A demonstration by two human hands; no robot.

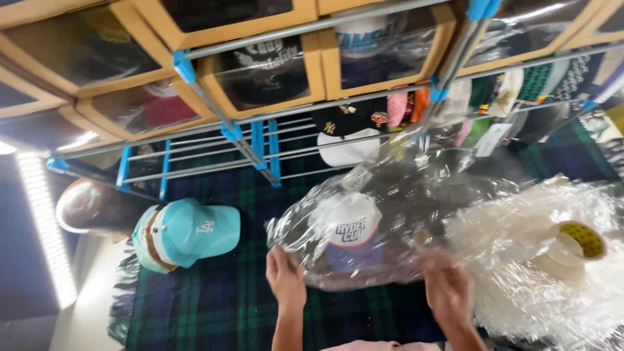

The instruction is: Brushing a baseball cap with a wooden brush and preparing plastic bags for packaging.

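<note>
Left hand: the left hand [286,278] is lying with fingers spread flat on the near edge of the clear plastic bag [390,214], pressing it and not closing around it.
Right hand: the right hand [447,286] is blurred at the bag's edge at 5 o'clock; I cannot tell if the fingers are pinching the film or only touching it.
Bag and content: the plastic bag is lying in the middle of the dark plaid cloth [214,305], and a white and blue cap [348,227] is sitting inside it, toward the left hand's side.
Neighbours: a turquoise cap [188,234] is lying bare on the cloth at 9 o'clock from the bag, well apart; a heap of crumpled plastic [520,260] is touching the bag at 3 o'clock, with a roll of tape [575,247] resting on it.
Boxes: the tan boxes with clear windows [266,71] are standing on the blue and grey rack [260,143] at 12 o'clock, each one holding a cap, as far as the glare is allowing me to see.
Risk: I think the thin film could slip or tear if the hands are pulling unevenly, and the cap's crown could get crushed under a flat palm.
Second risk: the loose heap could slide into the bag, and the tape could roll off.
</note>
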